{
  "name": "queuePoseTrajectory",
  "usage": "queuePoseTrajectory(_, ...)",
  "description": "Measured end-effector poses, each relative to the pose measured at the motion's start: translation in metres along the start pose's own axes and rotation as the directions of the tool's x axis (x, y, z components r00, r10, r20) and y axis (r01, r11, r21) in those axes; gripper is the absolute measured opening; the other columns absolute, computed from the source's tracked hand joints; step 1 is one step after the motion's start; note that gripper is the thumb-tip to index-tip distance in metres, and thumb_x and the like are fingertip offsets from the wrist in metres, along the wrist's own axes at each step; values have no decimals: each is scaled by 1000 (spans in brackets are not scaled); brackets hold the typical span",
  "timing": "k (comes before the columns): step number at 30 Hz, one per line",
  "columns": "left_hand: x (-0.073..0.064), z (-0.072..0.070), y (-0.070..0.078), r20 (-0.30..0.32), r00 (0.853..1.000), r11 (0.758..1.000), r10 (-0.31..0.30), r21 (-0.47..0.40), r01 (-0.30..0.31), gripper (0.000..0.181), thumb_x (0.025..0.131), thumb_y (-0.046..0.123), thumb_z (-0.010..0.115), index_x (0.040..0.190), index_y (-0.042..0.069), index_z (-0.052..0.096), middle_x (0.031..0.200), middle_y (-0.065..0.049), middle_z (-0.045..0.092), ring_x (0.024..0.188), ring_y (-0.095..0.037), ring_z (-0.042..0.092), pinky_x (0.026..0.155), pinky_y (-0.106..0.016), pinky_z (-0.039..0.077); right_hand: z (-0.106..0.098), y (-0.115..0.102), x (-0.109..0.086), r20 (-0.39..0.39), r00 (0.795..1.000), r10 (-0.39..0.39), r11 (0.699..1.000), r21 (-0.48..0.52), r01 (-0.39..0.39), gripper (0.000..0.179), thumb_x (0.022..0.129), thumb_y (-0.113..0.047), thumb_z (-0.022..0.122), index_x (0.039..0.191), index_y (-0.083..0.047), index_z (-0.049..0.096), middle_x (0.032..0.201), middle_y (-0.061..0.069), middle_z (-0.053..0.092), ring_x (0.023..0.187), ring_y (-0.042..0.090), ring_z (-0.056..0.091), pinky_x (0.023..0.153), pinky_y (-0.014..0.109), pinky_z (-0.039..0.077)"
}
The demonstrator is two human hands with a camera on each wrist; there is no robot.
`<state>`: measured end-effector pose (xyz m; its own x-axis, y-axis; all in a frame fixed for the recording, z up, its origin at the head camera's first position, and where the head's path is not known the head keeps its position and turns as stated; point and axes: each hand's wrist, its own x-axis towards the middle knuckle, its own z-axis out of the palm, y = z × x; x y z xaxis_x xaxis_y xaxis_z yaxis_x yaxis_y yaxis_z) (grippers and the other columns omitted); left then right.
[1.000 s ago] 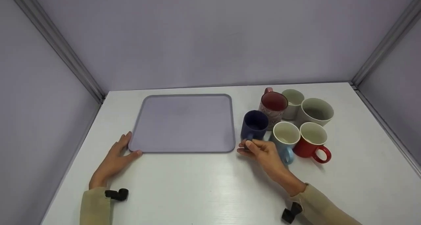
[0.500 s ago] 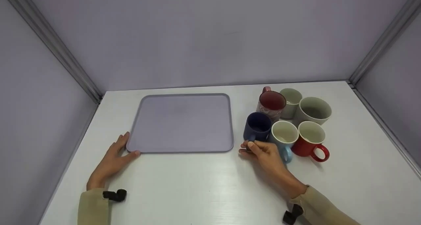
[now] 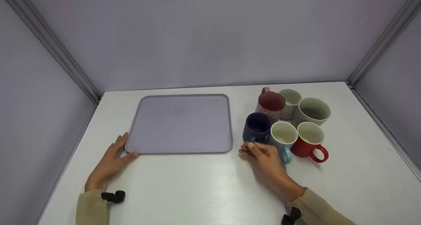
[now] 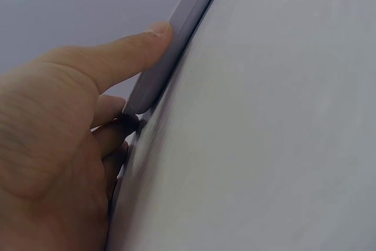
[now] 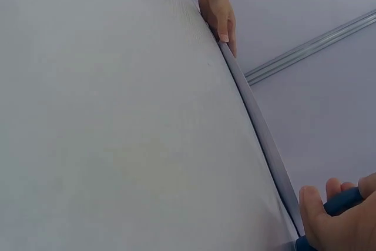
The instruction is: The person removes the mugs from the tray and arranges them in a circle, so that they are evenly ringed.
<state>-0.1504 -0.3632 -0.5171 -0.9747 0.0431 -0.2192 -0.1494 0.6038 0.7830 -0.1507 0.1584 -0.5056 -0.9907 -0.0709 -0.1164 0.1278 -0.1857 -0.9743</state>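
Note:
In the head view, my right hand [image 3: 267,157] pinches the handle of a navy blue mug [image 3: 255,131] between thumb and fingers. In the right wrist view, my right hand [image 5: 343,221] shows at the lower right, around the blue handle [image 5: 343,201]. The mug stands upright beside a light blue mug [image 3: 281,141]. At the near left corner of a grey-purple tray [image 3: 179,124], my left hand [image 3: 110,162] touches the rim, its thumb on the near edge and its fingers along the left side. The left wrist view shows the thumb [image 4: 129,54] against that rim.
Right of the navy mug stand a red mug [image 3: 301,147], a patterned pink mug [image 3: 270,111] and two pale mugs, the wider one [image 3: 311,113] at the right. The white table [image 3: 184,188] meets walls at the back and both sides.
The navy mug has shifted slightly right and toward me, closer to the light blue mug, with my right hand on its handle. My left hand stays at the tray corner.

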Motion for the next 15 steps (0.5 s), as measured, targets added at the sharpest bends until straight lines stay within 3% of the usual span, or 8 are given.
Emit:
queuePoseTrajectory(6, 0, 0, 0, -2, 1000, 1000, 12, -3, -12, 102, 100, 47, 75, 173, 19, 9, 179, -19, -8, 161, -52, -20, 126, -76, -9, 5, 1, -2, -51, 998, -30, 999, 17, 31, 25, 109, 4, 52, 121, 21, 67, 108, 17, 76, 107, 27, 77, 104, 42, 61)
queuePoseTrajectory(15, -2, 0, 0, -8, 1000, 1000, 23, 11, -23, 102, 100, 48, 75, 173, 19, 11, 179, -18, -5, 162, -51, -18, 127, -75, -7, 9, 1, -9, -100, 994, -34, 999, 10, 36, 26, 110, 1, 55, 121, 20, 67, 108, 15, 76, 105, 21, 77, 102, 35, 62)
